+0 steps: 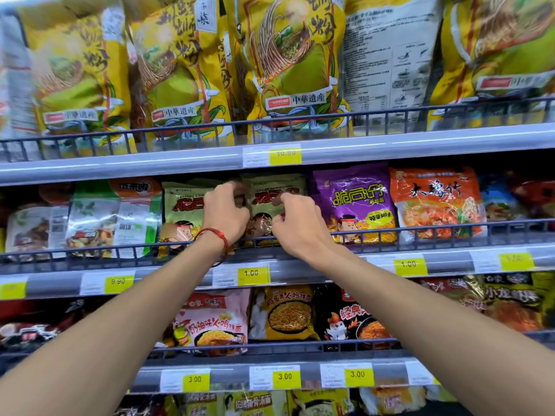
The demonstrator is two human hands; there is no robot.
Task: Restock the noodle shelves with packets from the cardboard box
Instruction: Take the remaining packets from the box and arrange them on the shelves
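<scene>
Just below both grips, the middle shelf (pixel 450 262) edge shows a yellow 1.00 price tag (pixel 251 273), and the wire rail (pixel 375 232) runs under the wrists. The left hand (pixel 225 211) curls its fingers round the left edge of a green packet (pixel 274 187), and the right hand (pixel 297 223) pinches its front. That packet stands upright behind the rail, between the grips. A twin green packet (pixel 180 202) sits left of them, a purple packet (pixel 354 199) right.

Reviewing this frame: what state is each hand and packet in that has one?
Green packet: upright on the middle shelf, held at both sides.
Left hand: grips its left edge.
Right hand: pinches its right side.
Purple packet: upright, untouched.
Top-shelf bag: back facing out.
</scene>
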